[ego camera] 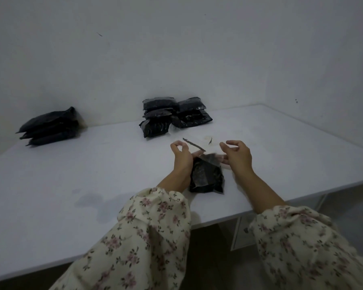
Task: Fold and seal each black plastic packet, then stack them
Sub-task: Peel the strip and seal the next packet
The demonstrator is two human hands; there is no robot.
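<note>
One black plastic packet (206, 176) lies on the white table (92, 174) near its front edge, between my two hands. Its clear top flap is lifted, and a thin dark strip along the flap's edge (194, 145) runs between my fingertips. My left hand (181, 156) pinches the flap's left end with thumb and forefinger. My right hand (237, 155) has curled fingers at the flap's right end and seems to pinch it, while its lower fingers touch the packet's top. A stack of three black packets (48, 127) sits at the far left.
Several more black packets (172, 116) are piled at the back centre against the wall. A small dark scrap (210, 140) lies just beyond my hands. A damp-looking patch (92, 200) marks the table left of my left sleeve. The table's edge runs close on the right.
</note>
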